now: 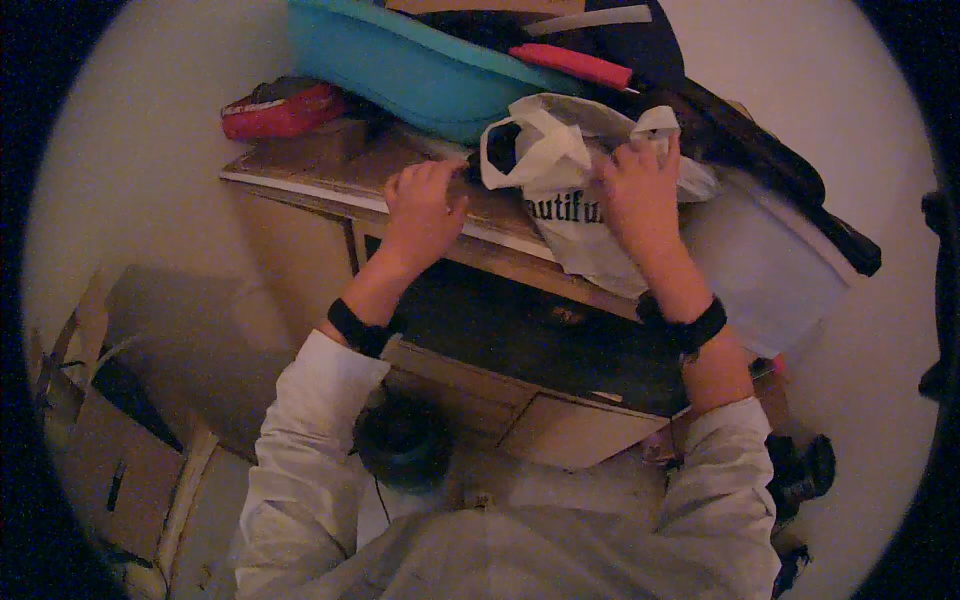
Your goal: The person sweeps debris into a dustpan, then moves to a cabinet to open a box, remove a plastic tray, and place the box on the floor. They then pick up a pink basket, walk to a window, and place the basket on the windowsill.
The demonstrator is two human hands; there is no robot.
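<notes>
A white carrier bag (562, 225) with dark printed lettering slumps over the front edge of a wooden cabinet top (360, 176). One of its loop handles (491, 180) stands up on the left, and another pokes up at the right. My right hand (641, 191) grips the bag's upper right part, fingers up by the right handle. Over the cabinet's front edge, my left hand (424, 206) has its thumb and index finger apart. Its fingertips are close to a small dark thing left of the bag; whether they touch cannot be made out.
Behind the bag lie a turquoise plastic basin (405, 67), a red folded umbrella (574, 64) and a long black case (780, 157). A red item (281, 112) sits at the left end. Below, a dark round container (405, 442) stands near a cardboard box (120, 480).
</notes>
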